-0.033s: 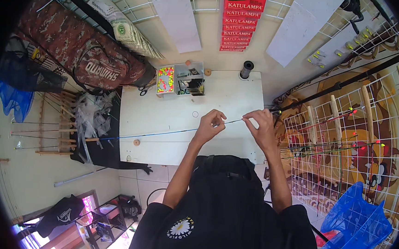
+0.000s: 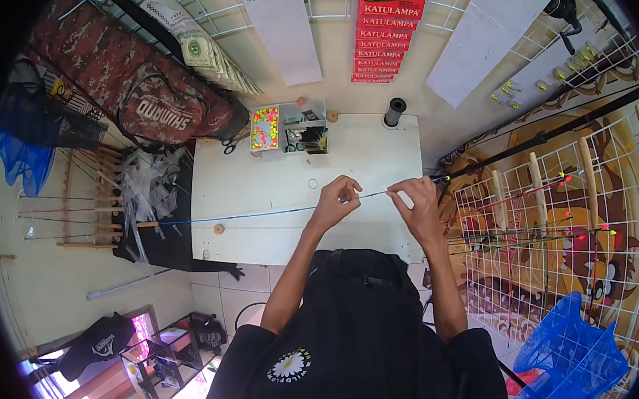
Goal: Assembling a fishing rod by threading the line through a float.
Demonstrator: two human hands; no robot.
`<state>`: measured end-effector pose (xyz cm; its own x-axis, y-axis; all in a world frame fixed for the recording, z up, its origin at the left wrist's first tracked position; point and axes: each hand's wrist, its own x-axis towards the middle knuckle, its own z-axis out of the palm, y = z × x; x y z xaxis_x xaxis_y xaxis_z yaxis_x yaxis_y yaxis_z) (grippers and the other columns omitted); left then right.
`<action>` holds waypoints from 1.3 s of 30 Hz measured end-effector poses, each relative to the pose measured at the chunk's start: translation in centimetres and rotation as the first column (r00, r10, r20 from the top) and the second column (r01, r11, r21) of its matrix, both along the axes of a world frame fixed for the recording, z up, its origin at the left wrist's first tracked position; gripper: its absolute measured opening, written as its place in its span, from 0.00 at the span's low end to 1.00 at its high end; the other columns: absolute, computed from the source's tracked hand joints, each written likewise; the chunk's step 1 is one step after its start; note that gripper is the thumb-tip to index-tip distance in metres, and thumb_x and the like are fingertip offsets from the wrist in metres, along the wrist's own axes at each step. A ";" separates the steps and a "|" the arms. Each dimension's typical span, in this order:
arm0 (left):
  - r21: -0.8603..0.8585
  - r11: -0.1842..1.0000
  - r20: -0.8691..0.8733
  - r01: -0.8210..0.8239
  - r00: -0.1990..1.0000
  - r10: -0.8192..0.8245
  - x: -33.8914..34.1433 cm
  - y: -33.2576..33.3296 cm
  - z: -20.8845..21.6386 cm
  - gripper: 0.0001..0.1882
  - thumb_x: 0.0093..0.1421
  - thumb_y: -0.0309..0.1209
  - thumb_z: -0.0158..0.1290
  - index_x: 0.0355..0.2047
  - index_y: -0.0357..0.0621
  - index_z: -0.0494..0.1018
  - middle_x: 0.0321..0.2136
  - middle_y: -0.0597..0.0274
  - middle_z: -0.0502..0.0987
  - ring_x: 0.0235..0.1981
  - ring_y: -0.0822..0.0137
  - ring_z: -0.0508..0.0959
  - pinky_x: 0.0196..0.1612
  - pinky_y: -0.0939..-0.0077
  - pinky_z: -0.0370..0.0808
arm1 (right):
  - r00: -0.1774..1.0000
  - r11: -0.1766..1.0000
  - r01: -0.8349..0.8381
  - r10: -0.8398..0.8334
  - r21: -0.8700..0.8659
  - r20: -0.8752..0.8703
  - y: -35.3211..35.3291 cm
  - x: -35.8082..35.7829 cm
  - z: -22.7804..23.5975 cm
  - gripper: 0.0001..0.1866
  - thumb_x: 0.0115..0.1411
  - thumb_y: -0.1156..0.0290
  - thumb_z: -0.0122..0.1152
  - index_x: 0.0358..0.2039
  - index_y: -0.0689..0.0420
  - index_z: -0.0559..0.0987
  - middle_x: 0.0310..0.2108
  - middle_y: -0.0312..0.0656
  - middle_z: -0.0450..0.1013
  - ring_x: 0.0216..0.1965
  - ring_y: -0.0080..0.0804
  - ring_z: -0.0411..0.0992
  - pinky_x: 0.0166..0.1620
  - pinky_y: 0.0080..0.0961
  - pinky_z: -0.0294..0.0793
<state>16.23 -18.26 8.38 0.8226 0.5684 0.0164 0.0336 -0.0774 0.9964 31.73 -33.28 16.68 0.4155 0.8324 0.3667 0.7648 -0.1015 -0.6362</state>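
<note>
A thin blue fishing rod (image 2: 252, 215) lies slantwise over the white table, its light brown handle (image 2: 148, 224) past the table's left edge. My left hand (image 2: 336, 202) is closed round the rod's thinner right part, thumb and fingertips curled together. Close by on the right, my right hand (image 2: 417, 200) pinches the rod's thin tip end between thumb and forefinger. A short dark stretch of the rod shows between the two hands. Whether a line or other small piece is also in my right fingertips is too small to tell.
On the white table (image 2: 257, 247) stand a divided box (image 2: 290, 111) with bright floats, scissors (image 2: 229, 147), a dark cylinder (image 2: 394, 112), a small ring (image 2: 312, 183) and a round wooden piece (image 2: 219, 229). A wire rack (image 2: 506, 287) with rods rises at right; a camouflage bag (image 2: 135, 75) is at left.
</note>
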 end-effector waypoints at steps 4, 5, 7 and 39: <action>-0.065 0.998 0.010 -0.011 1.000 0.012 0.0 0.3 -0.1 0.09 0.50 0.19 0.54 0.23 0.40 0.63 0.30 0.62 0.76 0.25 0.81 0.69 0.29 0.84 0.68 | 0.999 0.999 -0.037 0.037 -0.011 -0.005 -0.6 -0.9 -0.5 0.05 0.51 0.75 0.67 0.30 0.57 0.79 0.30 0.37 0.74 0.35 0.38 0.69 0.41 0.32 0.67; -0.109 0.994 0.013 -0.004 1.000 0.006 0.0 0.5 0.2 0.09 0.51 0.20 0.54 0.24 0.40 0.63 0.30 0.62 0.76 0.26 0.81 0.69 0.30 0.83 0.68 | 0.997 0.998 -0.056 0.056 -0.004 -0.048 -0.7 -1.0 -0.7 0.06 0.51 0.75 0.67 0.30 0.57 0.79 0.30 0.37 0.74 0.35 0.38 0.69 0.42 0.33 0.68; -0.153 0.988 0.016 0.001 1.000 0.001 -0.1 0.5 0.7 0.09 0.52 0.21 0.54 0.24 0.41 0.63 0.31 0.62 0.76 0.26 0.80 0.70 0.31 0.83 0.69 | 0.997 1.000 -0.029 0.029 0.011 -0.066 -1.0 -1.5 -0.8 0.06 0.51 0.75 0.67 0.30 0.58 0.79 0.31 0.37 0.74 0.36 0.39 0.70 0.42 0.33 0.68; 0.297 0.951 -0.083 0.087 0.994 -0.065 -0.5 -1.0 3.8 0.07 0.51 0.25 0.64 0.32 0.41 0.80 0.29 0.63 0.77 0.27 0.73 0.74 0.30 0.79 0.72 | 0.966 0.951 -0.044 0.119 -0.307 0.229 -0.4 -0.4 0.6 0.05 0.56 0.73 0.55 0.29 0.60 0.76 0.28 0.43 0.73 0.36 0.39 0.68 0.40 0.34 0.65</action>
<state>15.75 -19.22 12.17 0.8682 0.4824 0.1165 0.0860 -0.3775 0.9220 31.37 -33.69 17.31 0.2713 0.9459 0.1779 0.9051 -0.1879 -0.3815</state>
